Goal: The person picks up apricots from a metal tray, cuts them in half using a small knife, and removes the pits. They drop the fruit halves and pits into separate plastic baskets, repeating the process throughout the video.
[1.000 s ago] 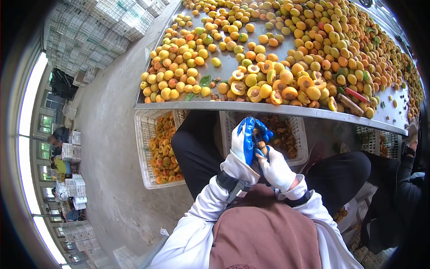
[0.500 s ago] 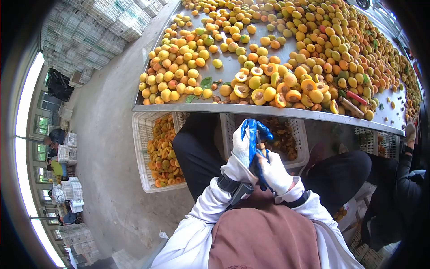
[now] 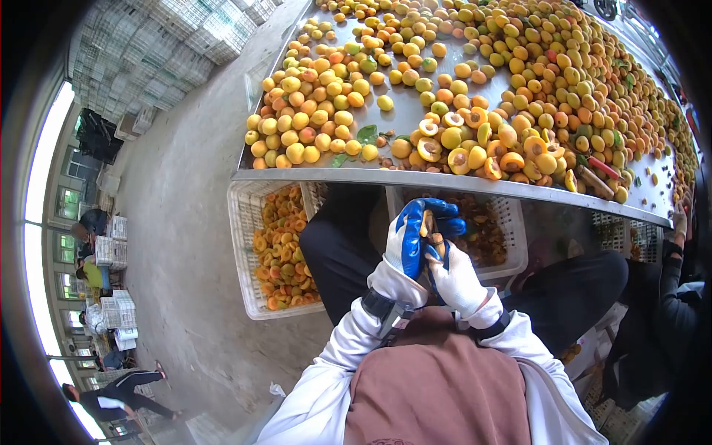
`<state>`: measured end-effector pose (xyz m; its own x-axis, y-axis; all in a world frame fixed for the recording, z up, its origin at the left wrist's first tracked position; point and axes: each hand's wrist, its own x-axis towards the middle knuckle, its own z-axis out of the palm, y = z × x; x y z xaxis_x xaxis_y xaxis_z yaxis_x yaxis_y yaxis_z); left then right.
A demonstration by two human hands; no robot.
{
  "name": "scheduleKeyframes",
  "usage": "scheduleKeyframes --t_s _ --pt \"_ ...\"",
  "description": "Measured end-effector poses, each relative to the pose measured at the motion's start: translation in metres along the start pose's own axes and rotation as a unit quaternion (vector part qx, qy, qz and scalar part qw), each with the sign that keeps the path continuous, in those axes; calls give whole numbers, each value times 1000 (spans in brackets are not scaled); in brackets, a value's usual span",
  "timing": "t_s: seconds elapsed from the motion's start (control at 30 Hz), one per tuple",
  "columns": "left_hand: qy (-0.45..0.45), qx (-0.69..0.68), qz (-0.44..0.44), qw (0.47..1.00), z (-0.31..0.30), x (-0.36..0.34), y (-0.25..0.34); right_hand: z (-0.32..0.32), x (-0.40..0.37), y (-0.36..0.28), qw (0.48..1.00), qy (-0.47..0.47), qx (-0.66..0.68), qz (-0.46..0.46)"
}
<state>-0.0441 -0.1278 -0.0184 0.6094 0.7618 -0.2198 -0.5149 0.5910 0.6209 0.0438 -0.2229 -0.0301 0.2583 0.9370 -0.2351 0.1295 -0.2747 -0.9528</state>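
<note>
My left hand [image 3: 412,236], in a white glove with a blue coated palm, curls around an apricot piece [image 3: 427,222] whose orange edge shows between the fingers. Close against it, my right hand [image 3: 457,280], gloved the same way, grips a small knife [image 3: 437,243]; only a tan and dark part of it shows. Both hands are over my lap, just below the table's front edge. On the metal table [image 3: 415,74], cut apricots [image 3: 460,159] lie near that edge beside whole apricots [image 3: 311,122].
A white crate of apricot halves [image 3: 239,245] stands left of my leg, and another crate [image 3: 513,222] sits under the table. A wooden handle [image 3: 595,182] and a red handle [image 3: 604,167] lie at the table's front right. A co-worker's arm [image 3: 671,263] is at far right; a person walks [image 3: 122,393] lower left.
My left hand has opened up a little, so the apricot piece now shows. The view has shifted, moving the table rightward in it. A walking person has appeared at lower left.
</note>
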Motion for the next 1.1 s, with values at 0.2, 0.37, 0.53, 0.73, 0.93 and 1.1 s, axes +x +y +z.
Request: scheduleKeyframes --t_s 0.2,0.37,0.53,0.73,0.93,1.1 --pt "105 -49 -12 993 6 -8 13 15 -3 -19 996 39 -78 -20" --pt "110 -4 41 993 3 -19 25 28 -5 -26 995 31 -91 -32" --pt "137 13 42 990 -3 -29 33 36 -14 -31 993 17 -101 -53" --pt "131 68 70 987 -11 -34 20 37 -23 -27 985 42 -144 -80" --pt "149 51 60 986 -5 -31 3 18 -29 -30 990 10 -144 -9" --pt "134 102 45 985 7 -30 2 -4 -31 -15 997 -78 -30 4"
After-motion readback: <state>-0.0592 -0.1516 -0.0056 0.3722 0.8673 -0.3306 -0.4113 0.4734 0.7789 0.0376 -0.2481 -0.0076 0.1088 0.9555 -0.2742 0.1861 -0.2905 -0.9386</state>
